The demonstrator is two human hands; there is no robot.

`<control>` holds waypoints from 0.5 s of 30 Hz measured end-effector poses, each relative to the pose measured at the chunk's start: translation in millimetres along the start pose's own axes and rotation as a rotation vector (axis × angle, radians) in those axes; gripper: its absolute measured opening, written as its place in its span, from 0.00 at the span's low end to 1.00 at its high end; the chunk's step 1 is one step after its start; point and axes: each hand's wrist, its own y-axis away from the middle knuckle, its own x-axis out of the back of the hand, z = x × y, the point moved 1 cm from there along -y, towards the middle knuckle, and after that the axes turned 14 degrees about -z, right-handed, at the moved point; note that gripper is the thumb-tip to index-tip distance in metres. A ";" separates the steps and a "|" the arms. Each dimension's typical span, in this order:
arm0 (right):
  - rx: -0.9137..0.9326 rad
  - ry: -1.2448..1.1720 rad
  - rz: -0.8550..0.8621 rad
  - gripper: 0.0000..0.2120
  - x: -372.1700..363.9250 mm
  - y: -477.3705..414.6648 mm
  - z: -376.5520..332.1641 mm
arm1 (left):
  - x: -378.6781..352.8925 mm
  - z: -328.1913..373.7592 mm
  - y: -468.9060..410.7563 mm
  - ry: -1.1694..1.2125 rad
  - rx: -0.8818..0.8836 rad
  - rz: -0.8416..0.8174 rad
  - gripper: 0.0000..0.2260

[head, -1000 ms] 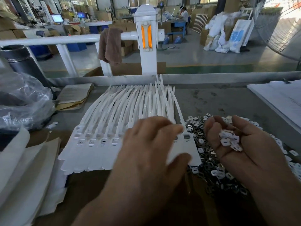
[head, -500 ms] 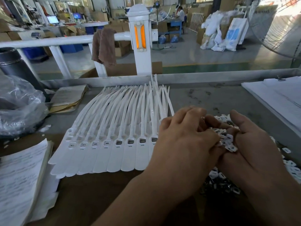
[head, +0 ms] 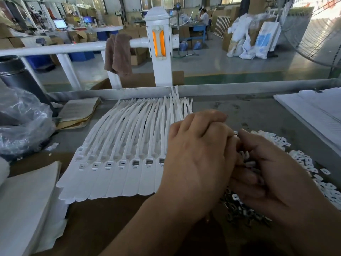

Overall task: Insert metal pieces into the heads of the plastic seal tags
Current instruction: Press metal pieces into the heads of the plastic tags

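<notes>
Head view, your left hand [head: 199, 159] curled over your cupped right hand [head: 276, 174], reaching into small pieces [head: 249, 164] there, pinch hidden, white seal tags [head: 118, 163] lined up beside.

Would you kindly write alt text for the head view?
Two bare hands meet over a workbench, the left hand reaching into the cupped right hand, which holds small pieces. White seal tags lie in a row left of them.

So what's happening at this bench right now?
A person is fitting small pieces into white plastic seal tags fanned out in a row on the workbench. The left hand reaches across to the cupped right hand, which holds a few pieces. More lie piled on the bench. Neither hand touches a tag.
</notes>
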 end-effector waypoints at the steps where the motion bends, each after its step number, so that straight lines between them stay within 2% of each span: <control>1: -0.020 0.079 -0.082 0.17 0.8 1.0 0.3 | 0.5 -0.9 0.7 -0.008 -0.015 0.014 0.06; 3: -0.023 0.152 -0.154 0.19 2.2 2.2 1.1 | 0.7 -2.7 3.3 -0.023 -0.039 0.035 0.04; 5: 0.000 0.178 -0.144 0.17 3.7 2.3 1.5 | 0.7 -4.9 6.8 -0.007 -0.059 0.037 0.04; 10: 0.161 0.254 -0.106 0.08 3.3 0.8 4.9 | 5.7 -7.1 14.5 0.142 0.025 -0.042 0.06; 15: 0.057 0.313 0.039 0.06 4.7 -3.3 7.7 | 14.0 -11.4 21.8 0.010 0.066 -0.118 0.04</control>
